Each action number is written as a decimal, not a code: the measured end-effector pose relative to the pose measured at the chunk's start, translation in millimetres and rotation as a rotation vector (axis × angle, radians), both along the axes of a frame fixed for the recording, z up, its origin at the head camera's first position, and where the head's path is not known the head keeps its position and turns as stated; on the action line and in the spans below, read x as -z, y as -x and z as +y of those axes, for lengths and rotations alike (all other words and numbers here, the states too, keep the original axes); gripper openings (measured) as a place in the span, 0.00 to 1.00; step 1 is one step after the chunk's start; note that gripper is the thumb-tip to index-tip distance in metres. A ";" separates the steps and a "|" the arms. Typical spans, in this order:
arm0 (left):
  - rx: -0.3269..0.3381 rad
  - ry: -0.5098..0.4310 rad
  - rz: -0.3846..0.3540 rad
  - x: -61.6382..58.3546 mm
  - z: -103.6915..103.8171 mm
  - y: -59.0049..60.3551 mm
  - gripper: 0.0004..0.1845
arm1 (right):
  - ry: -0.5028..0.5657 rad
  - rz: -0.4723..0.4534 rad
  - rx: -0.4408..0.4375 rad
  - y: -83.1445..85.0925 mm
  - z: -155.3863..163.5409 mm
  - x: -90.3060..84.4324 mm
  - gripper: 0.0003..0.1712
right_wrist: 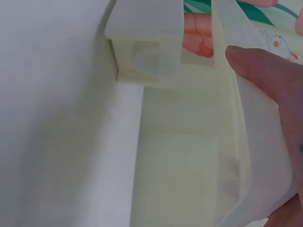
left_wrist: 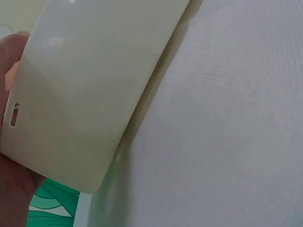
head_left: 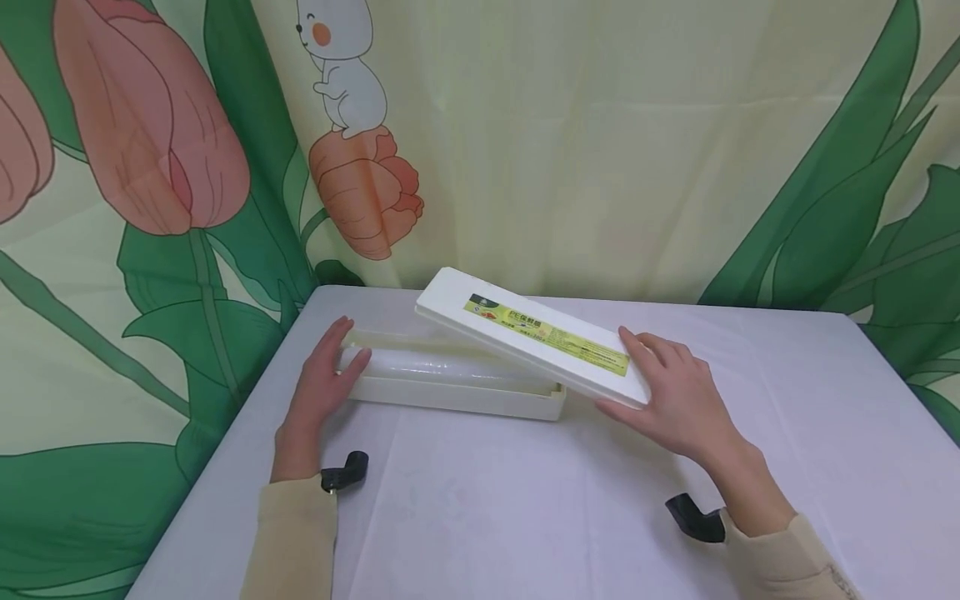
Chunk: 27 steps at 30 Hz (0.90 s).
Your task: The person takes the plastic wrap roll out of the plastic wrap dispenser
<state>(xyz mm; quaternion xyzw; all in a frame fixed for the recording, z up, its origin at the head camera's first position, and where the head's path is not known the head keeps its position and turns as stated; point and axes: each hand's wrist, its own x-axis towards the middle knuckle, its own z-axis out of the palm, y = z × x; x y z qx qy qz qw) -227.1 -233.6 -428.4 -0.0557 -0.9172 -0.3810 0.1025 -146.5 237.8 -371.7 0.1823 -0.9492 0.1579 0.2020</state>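
Observation:
A long white plastic cling film box lies on the table with a roll of cling film inside. My left hand grips the box's left end, its thumb on the near side. In the left wrist view, the smooth wall of the box hides part of that hand. My right hand holds the right end of the white lid, which bears a yellow-green label. The lid slants above the box, its left end farther back, covering part of the roll. The right wrist view shows the thumb on the lid's edge.
A white cloth covers the table. Behind it hangs a curtain printed with tulips, leaves and a rabbit. Black wrist mounts stick out at both beige sleeves.

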 end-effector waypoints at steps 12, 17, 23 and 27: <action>0.011 0.094 0.004 3.3 0.8 1.6 0.39 | -0.030 0.003 0.076 -16.3 26.5 4.4 0.56; -0.002 0.105 -0.011 4.0 0.9 1.3 0.39 | -0.034 -0.028 0.134 -23.1 38.4 5.6 0.59; -0.008 0.121 -0.025 4.1 2.2 0.4 0.39 | -0.009 -0.034 0.183 -31.7 52.4 4.4 0.60; -0.017 0.126 -0.032 3.1 3.1 -1.1 0.40 | -0.003 -0.032 0.216 -37.5 60.4 6.4 0.60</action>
